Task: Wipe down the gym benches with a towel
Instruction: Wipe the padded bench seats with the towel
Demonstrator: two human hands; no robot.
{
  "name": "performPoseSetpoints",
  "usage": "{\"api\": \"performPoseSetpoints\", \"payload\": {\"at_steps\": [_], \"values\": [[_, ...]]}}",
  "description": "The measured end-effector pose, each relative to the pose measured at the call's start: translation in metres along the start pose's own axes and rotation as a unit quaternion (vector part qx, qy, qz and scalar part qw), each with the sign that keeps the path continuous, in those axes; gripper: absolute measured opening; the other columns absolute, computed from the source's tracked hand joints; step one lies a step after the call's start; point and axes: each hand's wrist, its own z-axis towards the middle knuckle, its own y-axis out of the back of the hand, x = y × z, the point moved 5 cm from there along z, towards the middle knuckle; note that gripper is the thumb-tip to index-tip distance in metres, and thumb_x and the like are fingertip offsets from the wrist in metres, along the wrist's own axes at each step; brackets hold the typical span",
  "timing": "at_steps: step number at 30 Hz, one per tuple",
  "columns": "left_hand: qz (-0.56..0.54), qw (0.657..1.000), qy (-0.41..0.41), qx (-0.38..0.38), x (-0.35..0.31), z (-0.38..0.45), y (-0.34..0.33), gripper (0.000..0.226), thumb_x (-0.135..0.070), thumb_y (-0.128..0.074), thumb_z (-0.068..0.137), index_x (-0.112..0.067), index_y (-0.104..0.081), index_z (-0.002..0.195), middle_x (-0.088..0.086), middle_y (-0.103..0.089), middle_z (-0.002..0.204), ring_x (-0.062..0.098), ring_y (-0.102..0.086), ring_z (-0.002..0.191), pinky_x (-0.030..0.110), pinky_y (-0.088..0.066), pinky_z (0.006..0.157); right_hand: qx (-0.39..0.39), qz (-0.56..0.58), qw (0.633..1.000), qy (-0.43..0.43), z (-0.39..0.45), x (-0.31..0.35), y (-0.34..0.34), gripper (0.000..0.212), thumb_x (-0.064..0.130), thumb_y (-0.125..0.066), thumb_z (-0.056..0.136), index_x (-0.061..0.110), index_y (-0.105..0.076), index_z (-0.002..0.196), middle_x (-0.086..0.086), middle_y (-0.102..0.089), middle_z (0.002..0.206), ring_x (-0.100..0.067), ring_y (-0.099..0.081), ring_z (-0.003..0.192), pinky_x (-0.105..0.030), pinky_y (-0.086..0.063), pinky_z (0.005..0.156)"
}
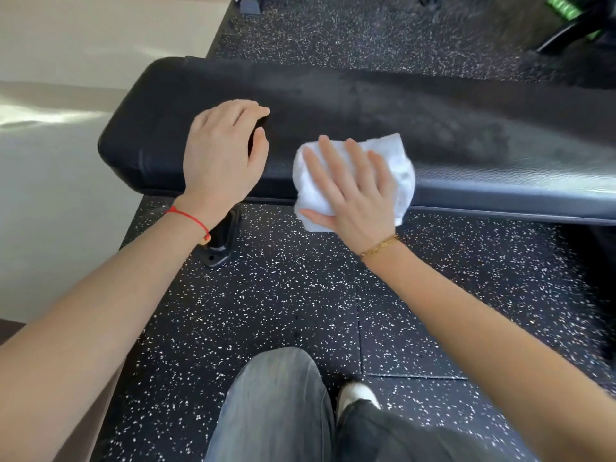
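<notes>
A long black padded gym bench (383,108) runs across the view from left to right. A folded white towel (396,161) lies over the bench's near edge, and my right hand (353,191) presses flat on it with fingers spread. My left hand (223,151) rests palm down on the bench top near its left end, fingers slightly curled, holding nothing. A red string sits on my left wrist and a gold chain on my right.
Black rubber flooring with white specks (283,295) lies under the bench. The bench's black foot (220,241) stands below my left wrist. A pale floor area (50,161) lies to the left. My jeans-covered legs and a white shoe (358,393) are at the bottom. Green-and-black equipment (566,15) stands far right.
</notes>
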Motion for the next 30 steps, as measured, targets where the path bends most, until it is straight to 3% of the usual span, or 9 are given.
{"api": "performPoseSetpoints", "payload": {"at_steps": [3,7,10,17,23,30], "values": [[-0.002,1.0,-0.008,0.006,0.003,-0.001,0.002,0.041,-0.026,-0.034,0.099,-0.017,-0.059,0.13,0.001,-0.06,0.133,0.019,-0.052,0.127,0.035,-0.036,0.107,-0.005,0.01,1.0,0.0,-0.005,-0.007,0.0,0.07,0.072,-0.041,0.095,0.028,-0.043,0.15,-0.002,-0.049,0.151,-0.029,-0.053,0.132,-0.043,-0.033,0.109],[-0.007,1.0,-0.008,0.004,0.004,0.001,0.002,0.041,-0.025,-0.035,0.097,-0.014,-0.06,0.128,0.003,-0.061,0.13,0.022,-0.054,0.124,0.038,-0.039,0.104,0.012,0.036,0.995,-0.093,-0.039,-0.068,0.001,0.078,0.076,-0.043,0.092,0.024,-0.038,0.151,-0.008,-0.047,0.151,-0.032,-0.044,0.137,-0.045,-0.027,0.111],[0.0,1.0,-0.002,0.011,0.001,0.0,-0.001,0.041,-0.026,-0.034,0.097,-0.016,-0.059,0.128,0.002,-0.06,0.13,0.022,-0.054,0.122,0.038,-0.037,0.105,0.035,0.055,0.988,-0.137,-0.038,-0.073,0.001,0.081,0.078,-0.041,0.09,0.022,-0.04,0.149,-0.009,-0.047,0.15,-0.033,-0.037,0.135,-0.048,-0.025,0.11],[-0.003,1.0,0.0,0.024,0.0,0.0,-0.001,0.043,-0.026,-0.032,0.097,-0.014,-0.058,0.129,0.006,-0.059,0.132,0.024,-0.053,0.124,0.039,-0.037,0.107,0.032,0.045,0.996,-0.068,-0.004,-0.021,0.001,0.074,0.076,-0.04,0.092,0.025,-0.05,0.145,-0.005,-0.053,0.146,-0.033,-0.054,0.129,-0.047,-0.034,0.107],[-0.015,1.0,0.008,0.023,-0.007,0.002,0.0,0.047,-0.022,-0.03,0.095,-0.007,-0.059,0.128,0.012,-0.06,0.13,0.028,-0.054,0.123,0.041,-0.038,0.108,0.086,0.058,0.986,-0.132,-0.067,-0.111,0.003,0.083,0.078,-0.031,0.092,0.023,-0.027,0.154,-0.012,-0.039,0.156,-0.037,-0.036,0.142,-0.051,-0.022,0.117],[-0.049,0.999,0.007,0.019,-0.076,0.021,-0.026,0.043,-0.023,-0.034,0.093,-0.008,-0.064,0.12,0.01,-0.065,0.122,0.028,-0.059,0.116,0.042,-0.04,0.101,0.106,0.039,0.99,-0.08,-0.051,-0.107,-0.001,0.084,0.078,-0.039,0.089,0.023,-0.033,0.152,-0.008,-0.044,0.152,-0.036,-0.043,0.137,-0.053,-0.027,0.113]]}}
